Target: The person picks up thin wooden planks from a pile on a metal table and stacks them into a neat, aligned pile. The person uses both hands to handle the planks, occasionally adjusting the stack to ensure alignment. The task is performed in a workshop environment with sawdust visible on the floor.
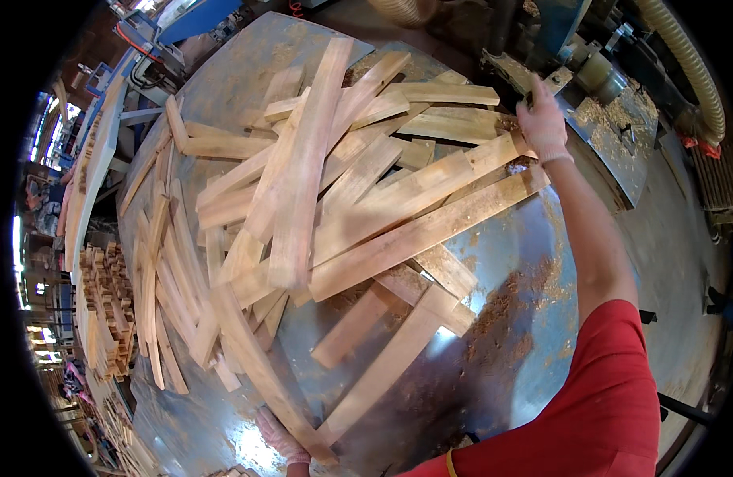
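My right hand point(544, 121), in a pale glove, reaches to the machine at the upper right. Its fingers are apart, close to a small wooden piece point(557, 79) on the machine's edge; nothing shows in its grasp. My left hand point(280, 437), also gloved, is low at the near edge of the table. Its fingers stretch out beside the near end of a long wooden board point(259, 378), touching or almost touching its side; the thumb is hidden. That board slants from the pile toward me. Two long planks point(430, 230) end near my right wrist.
Loose boards point(303, 159) lie crisscrossed on the metal table point(215, 429), with more along its left side. Sawdust point(509, 310) covers parts of it. A machine with a metal cylinder point(601, 77) and a ribbed hose point(692, 63) stands at the upper right. Stacked wood point(105, 310) stands left.
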`<state>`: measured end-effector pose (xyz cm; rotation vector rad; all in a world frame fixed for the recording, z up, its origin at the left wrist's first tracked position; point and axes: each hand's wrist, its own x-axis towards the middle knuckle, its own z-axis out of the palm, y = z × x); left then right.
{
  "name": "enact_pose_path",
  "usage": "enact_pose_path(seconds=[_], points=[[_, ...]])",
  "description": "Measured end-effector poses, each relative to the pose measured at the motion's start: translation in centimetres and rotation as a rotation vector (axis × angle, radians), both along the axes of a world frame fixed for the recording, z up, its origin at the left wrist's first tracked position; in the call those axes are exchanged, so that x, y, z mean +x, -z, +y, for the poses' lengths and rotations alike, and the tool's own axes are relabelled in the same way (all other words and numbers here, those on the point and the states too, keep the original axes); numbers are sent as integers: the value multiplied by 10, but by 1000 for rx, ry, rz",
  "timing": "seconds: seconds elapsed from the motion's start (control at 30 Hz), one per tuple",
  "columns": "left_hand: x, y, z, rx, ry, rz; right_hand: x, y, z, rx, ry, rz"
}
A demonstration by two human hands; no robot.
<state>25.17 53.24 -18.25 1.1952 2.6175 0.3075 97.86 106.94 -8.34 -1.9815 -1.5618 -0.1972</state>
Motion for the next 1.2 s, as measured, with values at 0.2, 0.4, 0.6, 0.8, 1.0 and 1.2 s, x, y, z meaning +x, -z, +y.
enact_pose_path(seconds=[0.2,0.4,0.6,0.8,1.0,1.2], points=[[25,-39,14,106,422,337,-36,-37,82,-159,-181,247],[29,-114,91,460,-376,-550,-169,-58,121,-476,-481,189],[128,-140,123,234,-140,-851,-237,-65,177,-404,-565,-102],[115,-85,69,-73,-226,-747,-247,-13,223,-805,-563,727],[136,-122,91,-48,-341,-812,-280,20,176,-1028,-746,984],[120,-113,82,125,-294,-852,-261,4,91,-826,-798,190]])
